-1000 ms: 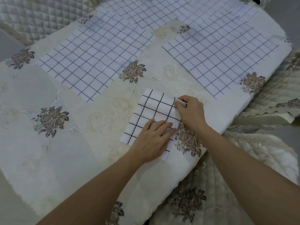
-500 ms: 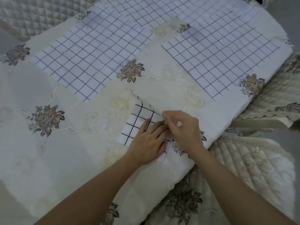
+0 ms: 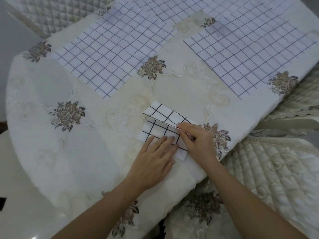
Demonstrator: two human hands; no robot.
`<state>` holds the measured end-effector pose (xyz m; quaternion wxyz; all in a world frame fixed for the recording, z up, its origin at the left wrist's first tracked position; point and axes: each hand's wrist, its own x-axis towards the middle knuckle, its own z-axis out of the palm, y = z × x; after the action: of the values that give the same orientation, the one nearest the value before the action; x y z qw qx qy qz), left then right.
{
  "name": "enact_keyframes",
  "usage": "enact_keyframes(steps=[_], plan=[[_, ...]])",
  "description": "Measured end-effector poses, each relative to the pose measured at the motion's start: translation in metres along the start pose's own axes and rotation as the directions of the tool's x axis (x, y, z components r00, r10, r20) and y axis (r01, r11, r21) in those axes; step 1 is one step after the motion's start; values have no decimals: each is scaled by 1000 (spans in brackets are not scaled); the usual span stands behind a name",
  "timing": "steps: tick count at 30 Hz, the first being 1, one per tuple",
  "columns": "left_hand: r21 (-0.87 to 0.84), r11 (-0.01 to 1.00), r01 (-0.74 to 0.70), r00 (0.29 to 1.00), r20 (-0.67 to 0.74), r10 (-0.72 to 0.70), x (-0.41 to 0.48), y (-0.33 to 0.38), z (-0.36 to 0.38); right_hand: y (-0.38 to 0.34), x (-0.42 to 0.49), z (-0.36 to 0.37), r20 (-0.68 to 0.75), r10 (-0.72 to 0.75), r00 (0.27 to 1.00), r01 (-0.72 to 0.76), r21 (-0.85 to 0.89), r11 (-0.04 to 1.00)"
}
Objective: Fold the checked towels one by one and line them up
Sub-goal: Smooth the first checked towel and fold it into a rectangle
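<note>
A small white towel with a bold black check lies partly folded near the table's right front edge. My left hand presses flat on its near part with straight fingers. My right hand pinches the towel's folded-over edge at its right side, and that flap is lifted slightly off the layer below. Two larger checked towels with thin lines lie spread flat further back, one at the left and one at the right. More checked cloth lies at the far edge.
The table carries a cream tablecloth embroidered with brown flowers. Quilted cream chair cushions stand at the right, close under the table edge, and another quilted seat at the far left.
My right hand has drawn the small towel's far edge toward me, folding it over. The towel's visible area has shrunk. My left hand has kept pressing on its near part.
</note>
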<state>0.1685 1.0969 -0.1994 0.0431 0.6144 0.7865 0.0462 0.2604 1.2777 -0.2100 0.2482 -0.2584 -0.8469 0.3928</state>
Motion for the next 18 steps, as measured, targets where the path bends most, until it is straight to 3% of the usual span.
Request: enact_keyframes(steps=[10, 18], plan=[[15, 1000, -1, 1000, 26, 1, -10, -4, 12, -5, -20, -7, 167, -120, 979, 138, -99, 986], [11, 999, 42, 997, 62, -43, -26, -1, -1, -9, -36, 2, 163, -124, 979, 158, -210, 965]])
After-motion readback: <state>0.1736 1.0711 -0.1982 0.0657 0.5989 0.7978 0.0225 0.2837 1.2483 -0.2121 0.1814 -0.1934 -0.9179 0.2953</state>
